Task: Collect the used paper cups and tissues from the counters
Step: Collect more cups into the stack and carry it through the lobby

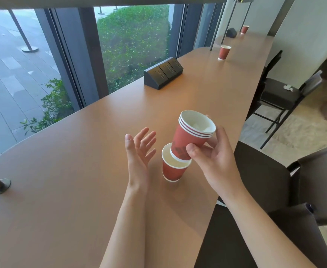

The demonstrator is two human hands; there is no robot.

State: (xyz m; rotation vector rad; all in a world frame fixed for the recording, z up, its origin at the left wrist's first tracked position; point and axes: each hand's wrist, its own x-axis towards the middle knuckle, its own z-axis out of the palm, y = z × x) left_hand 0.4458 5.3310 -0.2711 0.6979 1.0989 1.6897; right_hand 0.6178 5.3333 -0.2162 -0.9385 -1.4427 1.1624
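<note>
My right hand [214, 161] grips the tilted stack of red paper cups [191, 136], its base just above the single red paper cup [173, 168] standing on the brown counter [81, 171]. My left hand [139, 149], fingers spread and holding nothing, waits just left of it.

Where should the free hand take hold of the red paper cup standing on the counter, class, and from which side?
Grip the standing cup round its red side wall, below the rim, coming from the left with the open left hand. It stands upright, its left side is clear, and the stack of cups held by the right hand covers its mouth and right side.
</note>
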